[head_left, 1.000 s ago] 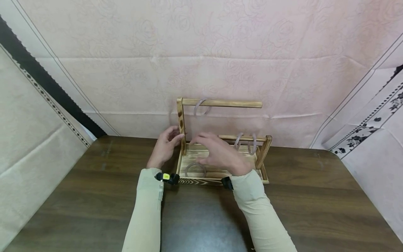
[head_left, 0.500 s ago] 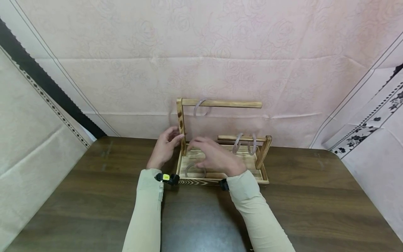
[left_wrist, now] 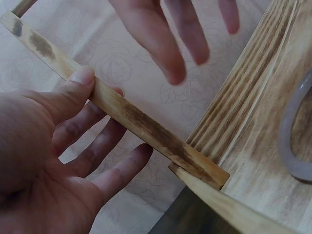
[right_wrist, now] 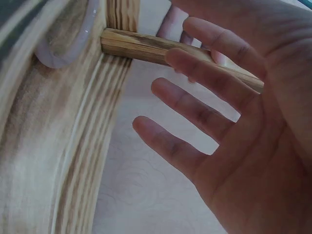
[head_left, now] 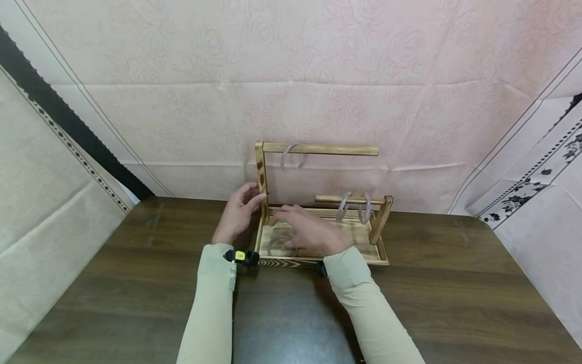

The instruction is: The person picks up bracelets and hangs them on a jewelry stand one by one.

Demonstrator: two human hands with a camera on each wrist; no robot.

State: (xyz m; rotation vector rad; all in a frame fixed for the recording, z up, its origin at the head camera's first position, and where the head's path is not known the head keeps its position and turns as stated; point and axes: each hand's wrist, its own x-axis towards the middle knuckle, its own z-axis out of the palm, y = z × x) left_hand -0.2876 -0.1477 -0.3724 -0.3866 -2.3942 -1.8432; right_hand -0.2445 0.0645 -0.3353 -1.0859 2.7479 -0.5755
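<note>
A wooden bangle stand [head_left: 345, 150] has a tray base, a tall left post [left_wrist: 141, 119] with a long upper bar, and a short right post [head_left: 381, 220] with a lower bar. My left hand [head_left: 236, 212] grips the tall post, thumb on one face and fingers behind. Over the tray [head_left: 359, 232] is my right hand [head_left: 311, 230], fingers apart and slightly bent, holding nothing. A pale translucent bangle [left_wrist: 287, 141] lies in the tray beneath it, partly hidden in the head view. One bangle [head_left: 284, 155] hangs from the upper bar; two bangles [head_left: 343, 207] hang from the lower one.
The stand is at the back of a dark wooden table [head_left: 136, 283]. Close behind rises a pale rose-patterned cloth [head_left: 345, 60]. More cloth with a black border [head_left: 68, 116] slopes down at the left, and a patterned panel [head_left: 523, 197] at the right.
My right hand has shifted a little left and lower over the tray, towards the lying bangle. The left hand stays on the post, and the hanging bangles have not moved.
</note>
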